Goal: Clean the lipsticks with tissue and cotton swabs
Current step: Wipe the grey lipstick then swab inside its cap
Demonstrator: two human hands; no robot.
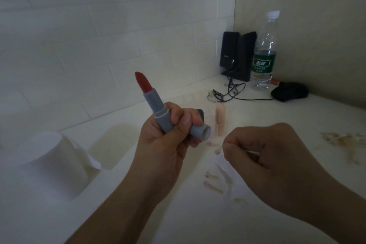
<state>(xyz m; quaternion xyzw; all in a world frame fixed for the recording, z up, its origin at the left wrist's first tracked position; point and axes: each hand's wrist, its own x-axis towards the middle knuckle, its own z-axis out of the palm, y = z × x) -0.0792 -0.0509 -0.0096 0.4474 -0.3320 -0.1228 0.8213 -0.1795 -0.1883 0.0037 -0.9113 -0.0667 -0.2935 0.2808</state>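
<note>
Head view shows the left hand wrapped around a grey plastic lipstick tube with its red bullet wound out, and it also clamps the grey cap low in the same fist. Just right of that lipstick, the right hand pinches a thin white cotton swab between curled fingers, the stick barely showing. Below and right of the lipstick, used swabs with pink tips lie on a crumpled white tissue; a pale pink lipstick stands just behind the cap. A white tissue roll sits well left of the lipstick.

The lipstick's long axis tilts up and to the left, the bullet tip pointing towards the tiled wall, the base down in the palm. To do this step well, I judge the swab should come in along the collar where bullet meets tube, with light strokes, while the left hand steadies the tube; pressing sideways on the soft bullet could snap it.
</note>
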